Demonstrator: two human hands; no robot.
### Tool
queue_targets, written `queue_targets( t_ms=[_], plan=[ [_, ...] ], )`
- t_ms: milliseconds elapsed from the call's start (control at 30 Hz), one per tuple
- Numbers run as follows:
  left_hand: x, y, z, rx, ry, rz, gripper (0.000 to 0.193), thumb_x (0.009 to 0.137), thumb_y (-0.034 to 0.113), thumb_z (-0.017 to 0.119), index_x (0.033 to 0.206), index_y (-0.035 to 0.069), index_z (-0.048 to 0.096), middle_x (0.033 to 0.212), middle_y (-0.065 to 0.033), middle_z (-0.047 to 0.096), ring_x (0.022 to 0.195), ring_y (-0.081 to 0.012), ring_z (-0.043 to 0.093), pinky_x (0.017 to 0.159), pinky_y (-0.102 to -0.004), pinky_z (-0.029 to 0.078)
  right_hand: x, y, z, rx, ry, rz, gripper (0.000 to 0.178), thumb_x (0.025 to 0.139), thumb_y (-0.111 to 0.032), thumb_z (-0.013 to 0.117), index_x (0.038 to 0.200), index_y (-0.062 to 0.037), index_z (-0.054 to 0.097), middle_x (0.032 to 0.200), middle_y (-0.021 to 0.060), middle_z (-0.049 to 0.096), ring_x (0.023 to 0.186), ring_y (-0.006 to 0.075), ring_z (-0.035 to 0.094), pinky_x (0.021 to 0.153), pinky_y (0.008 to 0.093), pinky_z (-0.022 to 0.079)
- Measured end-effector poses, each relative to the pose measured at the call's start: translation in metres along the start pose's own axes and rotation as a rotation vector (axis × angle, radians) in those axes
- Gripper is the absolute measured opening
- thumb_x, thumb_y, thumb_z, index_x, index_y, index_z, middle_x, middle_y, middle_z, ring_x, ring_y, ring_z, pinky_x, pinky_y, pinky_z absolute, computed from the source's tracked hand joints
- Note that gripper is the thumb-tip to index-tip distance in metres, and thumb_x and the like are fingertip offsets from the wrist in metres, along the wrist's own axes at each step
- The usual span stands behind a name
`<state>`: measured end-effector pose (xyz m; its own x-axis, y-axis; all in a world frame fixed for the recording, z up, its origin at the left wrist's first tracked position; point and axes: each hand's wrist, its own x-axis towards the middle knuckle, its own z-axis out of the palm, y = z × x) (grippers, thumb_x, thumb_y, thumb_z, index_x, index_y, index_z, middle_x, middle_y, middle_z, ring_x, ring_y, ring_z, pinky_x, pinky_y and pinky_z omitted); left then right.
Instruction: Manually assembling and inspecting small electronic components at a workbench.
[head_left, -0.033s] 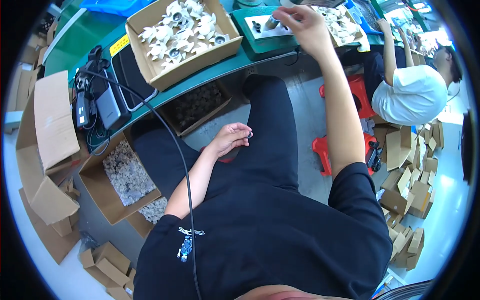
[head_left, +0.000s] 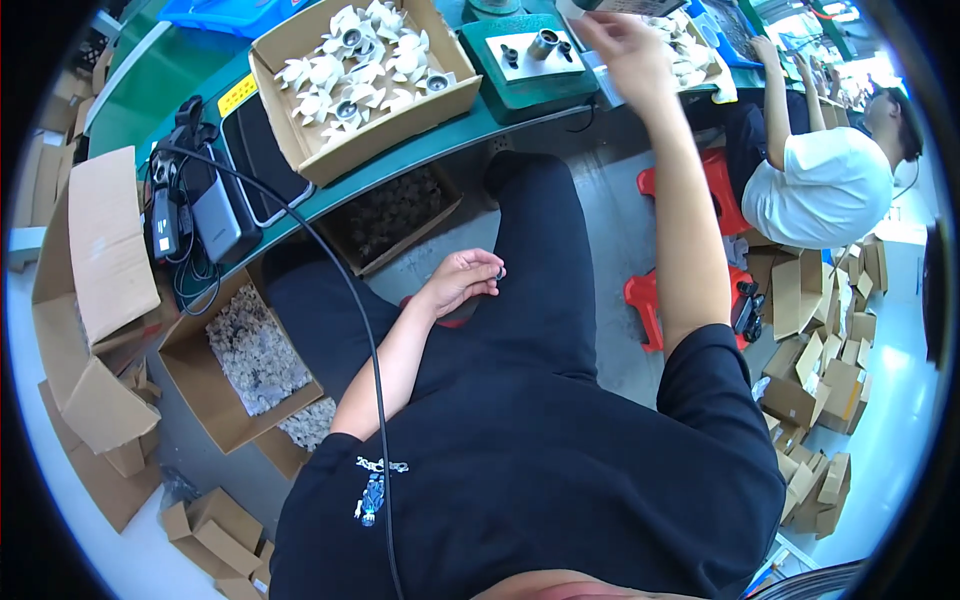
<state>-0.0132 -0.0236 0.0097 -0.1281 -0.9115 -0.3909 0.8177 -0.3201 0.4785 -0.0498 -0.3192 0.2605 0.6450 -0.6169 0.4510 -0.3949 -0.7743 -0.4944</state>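
Over my lap, my left hand (head_left: 463,283) is closed in a pinch on a small dark round part (head_left: 500,272), mostly covered by the fingertips. My right arm reaches far forward over the bench. The right hand (head_left: 630,55) is open, its fingers stretched and slightly blurred, beside a dark box-like device (head_left: 640,5) cut off by the top edge. Left of that hand, a green press base (head_left: 530,93) carries a pale plate (head_left: 512,68). A metal cylindrical part (head_left: 544,42) stands upright on the plate between two small dark posts.
A cardboard box (head_left: 300,155) of white fan impellers stands on the green bench. Left of it lie a dark tablet (head_left: 262,160), a power bank (head_left: 222,212) and cables. An open carton (head_left: 210,400) of parts sits on the floor. A co-worker (head_left: 825,190) sits at right near red stools (head_left: 645,305).
My right hand has come off the metal cylindrical part and moved right, leaving it uncovered on the plate. The left hand stays as it was.
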Motion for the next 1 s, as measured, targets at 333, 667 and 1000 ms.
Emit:
queue_targets(
  t_ms=[333, 667, 1000],
  plan=[
    [0.004, 0.005, 0.001, -0.002, 0.005, 0.03, 0.02, 0.091, 0.011, 0.067, 0.107, 0.002, 0.062, 0.096, -0.0066, 0.067, 0.078, -0.0134, 0.067, 0.074, -0.0275, 0.058, 0.032, 0.208, -0.093, -0.621, -0.041, -0.058, 0.031, 0.085, -0.021, 0.061, 0.114, -0.0113, 0.067, 0.115, 0.0166, 0.061, 0.109, 0.0338, 0.058, 0.095, 0.0392, 0.046],
    [0.004, -0.002, -0.002, 0.0, 0.033, 0.019, 0.021, 0.09, 0.013, 0.068, 0.106, 0.002, 0.062, 0.095, -0.0058, 0.066, 0.077, -0.0128, 0.066, 0.074, -0.028, 0.057, 0.031, 0.154, -0.072, -0.524, -0.074, 0.026, 0.032, 0.083, -0.016, 0.065, 0.115, -0.0105, 0.066, 0.118, 0.0171, 0.061, 0.108, 0.0311, 0.06, 0.095, 0.0378, 0.047],
    [0.002, 0.0, -0.003, 0.01, 0.065, 0.014, 0.021, 0.09, 0.014, 0.068, 0.106, 0.003, 0.061, 0.096, -0.0055, 0.066, 0.077, -0.0121, 0.065, 0.074, -0.0273, 0.057, -0.006, 0.047, -0.021, 0.324, -0.046, -0.015, 0.029, 0.087, -0.013, 0.069, 0.113, -0.0013, 0.067, 0.102, 0.0064, 0.069, 0.091, 0.0164, 0.067, 0.081, 0.0264, 0.052]
  ],
)
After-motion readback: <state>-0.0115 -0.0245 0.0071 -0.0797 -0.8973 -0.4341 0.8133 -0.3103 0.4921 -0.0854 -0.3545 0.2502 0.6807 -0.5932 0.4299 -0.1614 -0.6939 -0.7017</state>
